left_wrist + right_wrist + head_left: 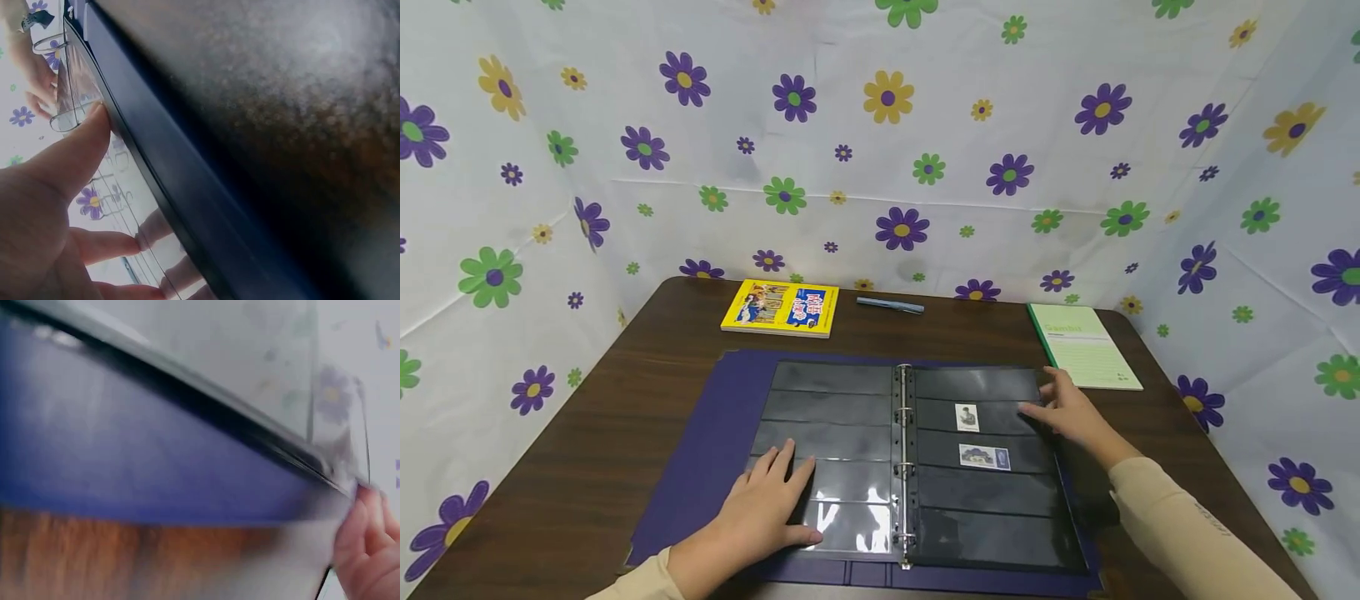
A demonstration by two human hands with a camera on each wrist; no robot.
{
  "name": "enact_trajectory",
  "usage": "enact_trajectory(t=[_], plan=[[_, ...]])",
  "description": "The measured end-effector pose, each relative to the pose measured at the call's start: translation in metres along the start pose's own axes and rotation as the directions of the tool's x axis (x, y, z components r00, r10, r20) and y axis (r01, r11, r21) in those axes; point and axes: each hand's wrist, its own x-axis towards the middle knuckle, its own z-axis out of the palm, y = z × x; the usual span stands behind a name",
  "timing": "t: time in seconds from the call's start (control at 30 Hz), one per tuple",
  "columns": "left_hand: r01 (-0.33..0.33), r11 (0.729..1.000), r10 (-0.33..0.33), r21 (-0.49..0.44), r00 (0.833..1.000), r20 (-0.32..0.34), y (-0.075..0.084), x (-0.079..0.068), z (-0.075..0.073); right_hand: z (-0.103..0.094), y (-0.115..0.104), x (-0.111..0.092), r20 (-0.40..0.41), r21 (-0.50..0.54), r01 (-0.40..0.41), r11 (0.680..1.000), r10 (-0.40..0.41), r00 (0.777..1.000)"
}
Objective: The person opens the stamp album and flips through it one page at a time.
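Observation:
A stamp album with a dark blue cover [681, 483] lies spread on the table, its metal ring binding [905, 442] running down the middle. My left hand [760, 508] rests with spread fingers on the lower left black page [827, 408]; its thumb [94, 128] touches the page in the left wrist view. At the upper right edge of the right black page [992, 533], my right hand [1078, 417] pinches the sheet's edge. That page's strips hold a small portrait stamp [967, 418] and, below it, a wider bluish stamp [985, 457].
Behind the album lie a yellow book [781, 308] on the left and a blue-grey pen [890, 306] near the middle. A pale green notepad [1086, 346] sits at the back right, close to my right hand. Flower-patterned cloth [850, 167] surrounds the brown table [580, 450].

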Motion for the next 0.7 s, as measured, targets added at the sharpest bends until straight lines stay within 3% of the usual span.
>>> enact_trajectory(t=[0.1,0.27,0.4,0.7], plan=[[-0.004,1.0,0.004,0.001,1.0,-0.006,-0.001,-0.001,0.002,-0.009,0.005,-0.01,0.118,0.193,-0.094,0.977,0.072,0.99],[0.001,1.0,-0.001,-0.008,1.0,-0.012,-0.002,-0.003,0.003,-0.021,-0.001,-0.022,0.306,0.407,-0.148,0.901,0.018,0.952],[0.013,1.0,-0.013,-0.008,1.0,-0.014,-0.001,-0.004,0.002,-0.033,-0.028,-0.018,0.294,0.498,-0.17,0.85,0.019,0.956],[0.021,1.0,-0.021,-0.006,1.0,-0.011,0.002,-0.003,0.001,-0.046,-0.12,0.007,0.205,0.587,-0.104,0.803,-0.023,0.978]])
